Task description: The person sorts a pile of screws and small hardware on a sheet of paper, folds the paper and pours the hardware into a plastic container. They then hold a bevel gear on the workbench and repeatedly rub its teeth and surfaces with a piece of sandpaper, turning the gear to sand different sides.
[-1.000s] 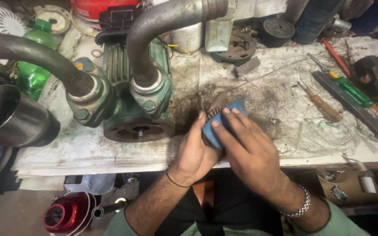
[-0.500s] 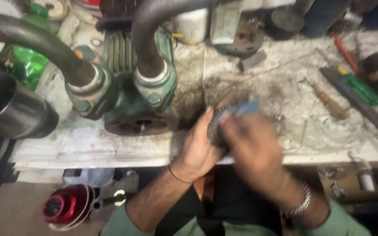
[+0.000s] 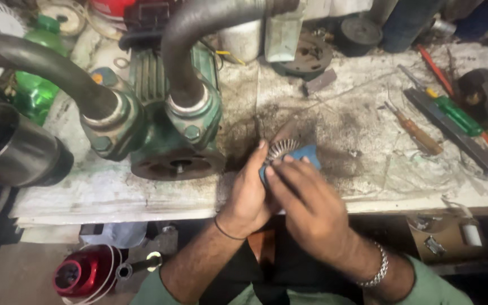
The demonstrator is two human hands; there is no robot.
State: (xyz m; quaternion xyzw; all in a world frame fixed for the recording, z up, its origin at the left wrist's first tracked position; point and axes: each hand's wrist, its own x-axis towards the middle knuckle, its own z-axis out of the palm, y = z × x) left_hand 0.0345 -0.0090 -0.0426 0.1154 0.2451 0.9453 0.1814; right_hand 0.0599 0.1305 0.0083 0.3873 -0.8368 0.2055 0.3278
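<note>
My left hand (image 3: 249,192) and my right hand (image 3: 306,209) meet over the front edge of the dirty workbench (image 3: 368,169). Between them is a small round ribbed metal part (image 3: 280,149) together with a blue piece (image 3: 306,155), maybe a pad or sandpaper. The left hand's fingers curl around the metal part from the left. My right hand's fingers press on the blue piece from the near side. Much of both items is hidden under the fingers.
A green pump body (image 3: 170,130) with two thick curved grey pipes (image 3: 193,45) stands at the left. Screwdrivers (image 3: 413,129) and flat tools (image 3: 453,135) lie at the right. A green bottle (image 3: 35,85) is at far left, a red round part (image 3: 83,274) below the bench.
Both hands have stayed together at the bench edge. The right hand moved quickly over the blue piece and the metal part, blurring half a second ago. The ribbed metal part shows more now.
</note>
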